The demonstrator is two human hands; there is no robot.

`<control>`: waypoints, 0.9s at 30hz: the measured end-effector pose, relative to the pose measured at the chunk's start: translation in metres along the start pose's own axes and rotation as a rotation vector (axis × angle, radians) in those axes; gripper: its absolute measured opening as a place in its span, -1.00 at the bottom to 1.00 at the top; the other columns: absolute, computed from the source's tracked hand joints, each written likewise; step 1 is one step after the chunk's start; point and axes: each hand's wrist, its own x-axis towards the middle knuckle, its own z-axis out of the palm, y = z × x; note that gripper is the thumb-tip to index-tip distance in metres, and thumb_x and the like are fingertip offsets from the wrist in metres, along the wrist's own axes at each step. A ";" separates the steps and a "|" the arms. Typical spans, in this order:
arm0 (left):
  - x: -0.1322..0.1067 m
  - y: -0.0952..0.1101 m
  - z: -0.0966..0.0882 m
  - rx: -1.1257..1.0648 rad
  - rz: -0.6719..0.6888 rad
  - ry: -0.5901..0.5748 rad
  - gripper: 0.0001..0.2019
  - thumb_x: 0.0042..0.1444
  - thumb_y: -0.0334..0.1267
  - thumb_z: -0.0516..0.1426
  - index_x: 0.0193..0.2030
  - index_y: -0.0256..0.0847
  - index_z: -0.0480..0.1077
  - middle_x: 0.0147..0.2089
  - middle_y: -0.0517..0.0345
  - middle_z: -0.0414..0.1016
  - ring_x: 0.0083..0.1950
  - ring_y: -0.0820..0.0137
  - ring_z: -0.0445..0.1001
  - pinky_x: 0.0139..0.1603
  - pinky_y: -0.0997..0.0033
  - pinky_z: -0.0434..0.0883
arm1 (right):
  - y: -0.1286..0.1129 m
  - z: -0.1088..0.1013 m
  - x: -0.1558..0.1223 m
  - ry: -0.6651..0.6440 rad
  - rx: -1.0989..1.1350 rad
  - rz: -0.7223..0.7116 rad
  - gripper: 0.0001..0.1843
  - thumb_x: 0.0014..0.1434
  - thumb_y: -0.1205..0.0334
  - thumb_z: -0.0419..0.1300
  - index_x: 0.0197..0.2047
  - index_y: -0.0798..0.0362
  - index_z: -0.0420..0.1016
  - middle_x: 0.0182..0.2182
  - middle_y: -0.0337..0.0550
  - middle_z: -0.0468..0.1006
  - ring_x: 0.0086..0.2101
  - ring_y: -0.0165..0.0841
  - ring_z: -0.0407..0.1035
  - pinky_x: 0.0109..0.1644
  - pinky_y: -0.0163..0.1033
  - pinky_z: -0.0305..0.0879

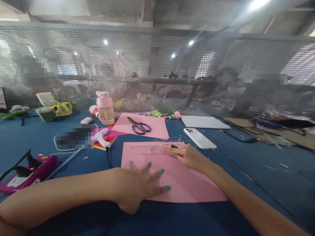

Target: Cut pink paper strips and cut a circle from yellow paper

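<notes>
Head | left hand (135,183): fingers spread flat on pink paper (187,185), lower centre of frame | right hand (189,156): fingers together on clear ruler (144,149), just below centre, grip: cannot tell | scissors (137,124): near centre

Indoor light, moderate overall. Strong ceiling lamp (258,3) high beyond right hand (190,154), glare streaking down from it. Smaller bright spots on mesh screen (159,65) ahead of both hands; screen hazy, detail behind it soft. Soft shadow around fingers of left hand (137,185) on pink sheet (187,186). Tabletop (172,219) nearer than hands darker. Wide-angle stretch in forearms toward edges. Pixelated patches beyond left hand and across screen.
</notes>
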 end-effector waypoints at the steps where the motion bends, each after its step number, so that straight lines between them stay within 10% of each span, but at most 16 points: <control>1: 0.000 -0.003 -0.002 -0.005 0.015 -0.043 -0.06 -0.31 -0.56 0.13 0.27 -0.03 -0.12 0.33 -0.03 -0.28 0.27 -0.13 -0.13 -0.03 -0.34 0.19 | -0.001 0.001 0.001 0.001 -0.007 -0.003 -0.40 0.04 0.63 0.00 0.04 -0.15 0.33 -0.02 -0.24 0.42 -0.07 -0.35 0.37 -0.04 -0.23 0.33; 5: -0.006 -0.012 -0.012 -0.065 0.063 -0.086 -0.12 -0.22 -0.30 0.20 0.27 -0.03 -0.11 0.32 -0.05 -0.16 0.27 -0.10 -0.08 -0.02 -0.25 0.22 | -0.008 0.007 0.008 -0.037 0.009 -0.012 -0.44 0.09 0.59 -0.03 0.05 -0.16 0.33 -0.01 -0.22 0.42 -0.07 -0.35 0.37 -0.04 -0.24 0.34; 10: -0.005 -0.010 -0.013 0.047 0.041 0.149 -0.43 0.04 -0.01 0.04 0.19 -0.13 0.13 0.18 -0.08 0.24 0.14 0.05 0.24 0.04 -0.03 0.24 | -0.009 0.008 0.010 -0.037 0.106 -0.022 -0.59 0.19 0.26 0.03 0.12 -0.13 0.25 0.08 -0.14 0.32 0.02 -0.26 0.28 0.01 -0.15 0.29; 14: 0.021 -0.016 0.002 0.299 -0.110 0.444 -0.65 0.18 -0.19 -0.13 -0.12 -0.35 0.36 -0.13 -0.16 0.40 -0.10 0.11 0.37 -0.16 0.10 0.34 | -0.002 -0.002 0.002 0.261 0.194 0.057 -0.59 0.23 0.18 -0.06 0.15 -0.12 0.22 -0.02 -0.08 0.42 -0.09 -0.25 0.37 -0.10 -0.16 0.36; 20: 0.048 -0.052 0.032 0.222 -0.068 0.835 -0.60 0.21 -0.20 -0.20 0.05 -0.47 0.14 -0.11 -0.18 0.34 -0.09 0.22 0.33 -0.13 0.23 0.34 | -0.018 0.002 0.002 0.544 0.438 0.276 -0.37 0.24 0.28 -0.15 0.29 -0.14 -0.39 -0.18 -0.05 0.37 -0.66 -0.50 0.22 -0.61 -0.35 0.27; 27: 0.048 -0.060 0.037 0.217 -0.057 0.916 -0.60 0.23 -0.11 -0.23 -0.01 -0.40 0.17 -0.16 -0.12 0.35 -0.15 0.24 0.32 -0.17 0.24 0.30 | -0.038 0.019 0.005 0.129 0.310 0.125 -0.75 0.04 0.49 -0.02 -0.22 0.06 0.33 -0.34 -0.09 0.44 -0.36 -0.32 0.36 -0.32 -0.23 0.33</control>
